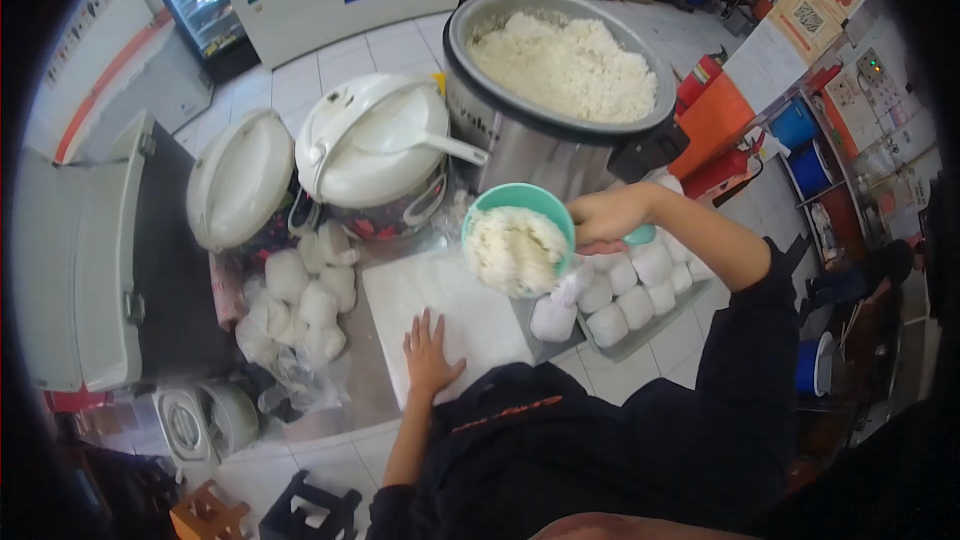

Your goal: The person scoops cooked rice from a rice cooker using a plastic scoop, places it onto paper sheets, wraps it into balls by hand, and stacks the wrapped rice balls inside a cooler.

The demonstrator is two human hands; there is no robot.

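Observation:
My right hand [610, 217] is closed round the handle of a green scoop [520, 198], tilted so that the white rice [515, 250] inside it shows. The scoop is above the right part of a stack of white paper sheets [410, 285]. On those sheets my left hand [431, 355] lies flat, fingers spread, holding nothing. Behind the scoop stands a large open rice cooker [560, 130] filled with rice [565, 62]. Wrapped white portions [635, 305] sit in rows in a tray at the right, near my right forearm.
Two lidded white containers [240, 180] [365, 130] stand behind the sheets, a ladle [400, 135] on one lid. Bagged white bundles [300, 305] lie left of the sheets. A large open cooler box [110, 260] is at far left. Stools [310, 508] stand below the table's front edge.

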